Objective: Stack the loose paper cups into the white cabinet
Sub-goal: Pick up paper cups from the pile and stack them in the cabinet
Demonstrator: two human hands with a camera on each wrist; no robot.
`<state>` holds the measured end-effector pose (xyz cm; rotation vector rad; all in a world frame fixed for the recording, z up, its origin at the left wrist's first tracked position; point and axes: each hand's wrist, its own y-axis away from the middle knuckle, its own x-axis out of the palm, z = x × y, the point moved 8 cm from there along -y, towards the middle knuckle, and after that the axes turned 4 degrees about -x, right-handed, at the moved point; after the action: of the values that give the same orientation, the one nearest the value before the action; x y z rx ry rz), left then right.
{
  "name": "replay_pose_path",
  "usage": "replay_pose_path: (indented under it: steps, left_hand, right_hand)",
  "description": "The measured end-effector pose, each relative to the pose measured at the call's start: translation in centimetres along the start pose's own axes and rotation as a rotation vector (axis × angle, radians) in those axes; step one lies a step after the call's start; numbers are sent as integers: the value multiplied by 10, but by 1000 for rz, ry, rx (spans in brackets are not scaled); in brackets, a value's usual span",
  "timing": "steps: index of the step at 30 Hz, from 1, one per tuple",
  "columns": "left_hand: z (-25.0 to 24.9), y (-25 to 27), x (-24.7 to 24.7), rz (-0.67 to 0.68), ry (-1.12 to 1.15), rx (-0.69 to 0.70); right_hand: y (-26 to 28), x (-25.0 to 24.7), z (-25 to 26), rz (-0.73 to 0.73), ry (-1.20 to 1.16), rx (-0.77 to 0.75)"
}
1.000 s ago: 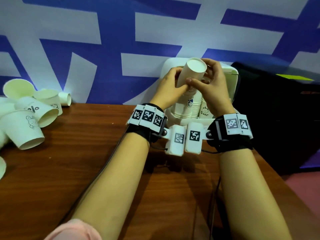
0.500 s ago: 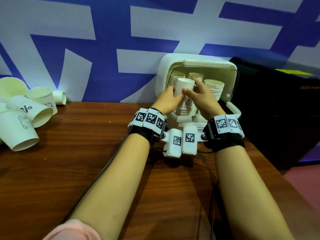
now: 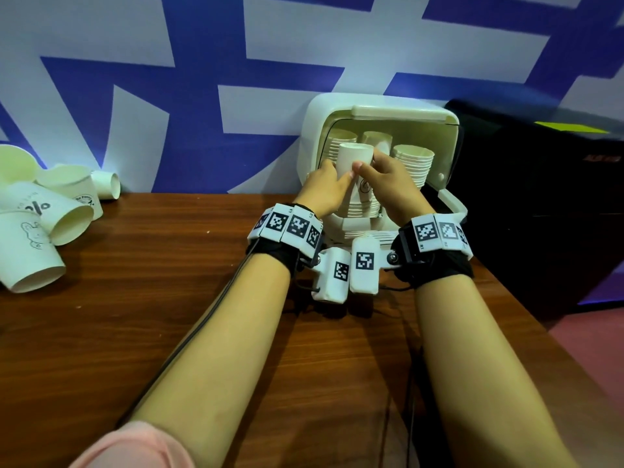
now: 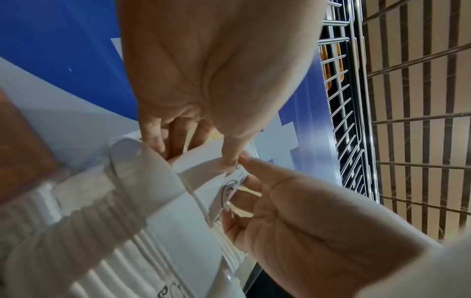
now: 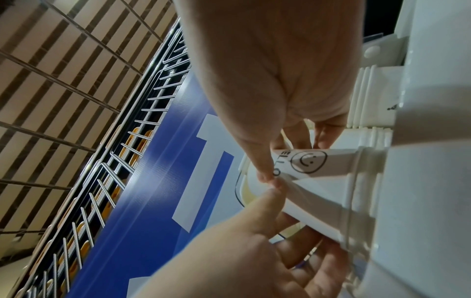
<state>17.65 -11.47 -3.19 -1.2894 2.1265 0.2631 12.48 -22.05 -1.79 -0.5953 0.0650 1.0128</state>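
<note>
Blue-and-white wall panels back a wooden tabletop (image 3: 141, 298) where the white cabinet (image 3: 314, 130) stands open. Both grips, left hand (image 3: 326, 192) and right hand (image 3: 388, 187), close their fingers around an upside-down white paper cup (image 3: 354, 160), smiley-printed, atop the front stack (image 3: 359, 207) inside. Loose cups (image 3: 50, 217) lie far left.

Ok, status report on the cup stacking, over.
Left hand and right hand both grip one upside-down paper cup, seated on the front stack in the white cabinet. Loose cups wait far left. Nothing in the way.
</note>
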Motion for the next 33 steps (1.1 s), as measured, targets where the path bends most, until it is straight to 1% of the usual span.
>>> replay_pose_path:
  steps: [5, 9, 15, 21, 25, 29, 33]
  left_hand:
    - [0, 0, -2, -15, 17, -1]
    - [2, 1, -6, -57, 73, -20]
    - [2, 1, -13, -137, 11, -3]
    - [4, 1, -20, -197, -71, -20]
    - [7, 2, -24, -244, -114, -42]
    - [7, 5, -31, -269, -126, -49]
    - [6, 6, -38, -285, -100, -20]
  right_hand:
    - [2, 1, 1, -6, -46, 10]
    - [2, 1, -7, -66, -116, 91]
    - [0, -2, -13, -102, -75, 95]
    - [1, 4, -12, -60, -35, 65]
    - [0, 4, -11, -60, 60, 48]
    - [-1, 8, -11, -45, 100, 51]
    - [-2, 3, -9, -86, 185, 37]
